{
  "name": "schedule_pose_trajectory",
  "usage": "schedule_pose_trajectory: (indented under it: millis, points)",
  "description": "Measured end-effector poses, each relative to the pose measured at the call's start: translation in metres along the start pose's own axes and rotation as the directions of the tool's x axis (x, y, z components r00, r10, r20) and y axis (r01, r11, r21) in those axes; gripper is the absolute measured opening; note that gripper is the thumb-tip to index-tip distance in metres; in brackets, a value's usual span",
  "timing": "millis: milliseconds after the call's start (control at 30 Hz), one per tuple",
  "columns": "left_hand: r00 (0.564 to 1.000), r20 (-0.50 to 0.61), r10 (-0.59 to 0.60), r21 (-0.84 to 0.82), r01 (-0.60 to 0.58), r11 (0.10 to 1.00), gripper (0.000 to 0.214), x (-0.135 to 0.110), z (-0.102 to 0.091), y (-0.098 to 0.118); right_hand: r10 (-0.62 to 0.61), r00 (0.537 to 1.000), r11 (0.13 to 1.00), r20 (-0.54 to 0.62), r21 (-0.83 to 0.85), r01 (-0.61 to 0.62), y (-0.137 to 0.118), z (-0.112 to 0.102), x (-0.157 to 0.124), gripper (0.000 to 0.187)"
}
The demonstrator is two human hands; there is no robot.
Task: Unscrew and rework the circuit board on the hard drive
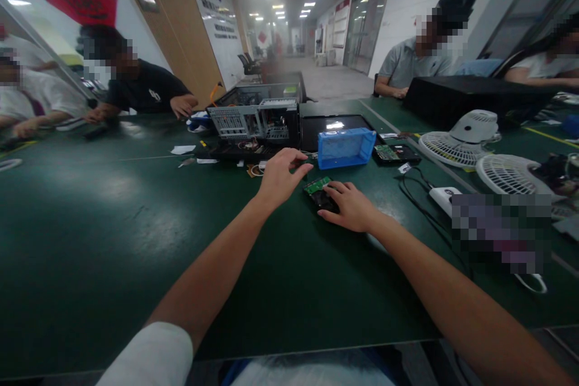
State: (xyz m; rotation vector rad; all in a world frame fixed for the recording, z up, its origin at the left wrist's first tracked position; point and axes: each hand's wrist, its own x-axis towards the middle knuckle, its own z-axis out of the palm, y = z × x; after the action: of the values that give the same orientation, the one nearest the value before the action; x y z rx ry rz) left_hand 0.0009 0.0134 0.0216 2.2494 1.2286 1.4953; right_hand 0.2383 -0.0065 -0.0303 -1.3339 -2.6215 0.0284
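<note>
A hard drive (317,190) with a green circuit board facing up lies on the green table, just in front of a blue plastic bin (346,157). My right hand (350,206) grips it from the right, fingers over its top and thumb along the near edge, hiding part of it. To the left, my left hand (281,180) hovers near the drive and the bin. Its thumb and forefinger are curved with a gap between them, and I see nothing held there. Behind the bin's right end lies a second hard drive (397,154).
An opened computer case (253,120) stands behind my left hand, beside a dark flat panel (312,125). Fan parts (456,145), a power strip (446,198) and cables lie to the right. A black case (470,96) stands farther back; several people sit around the table.
</note>
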Motion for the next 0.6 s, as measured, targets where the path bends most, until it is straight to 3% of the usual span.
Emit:
schedule_pose_trajectory:
  millis: [367,600]
  points:
    - [0.998,0.030,0.057,0.150,-0.061,0.987,0.022,0.0007,-0.0035,0.0006,0.012,1.000,1.000,0.010,-0.005,-0.012,0.0002,0.0003,-0.0004,0.080]
    - [0.998,0.059,-0.023,0.033,0.021,0.999,0.022,-0.0019,0.0009,0.0059,0.008,1.000,1.000,0.003,-0.012,-0.008,0.0008,0.0014,-0.0003,0.080]
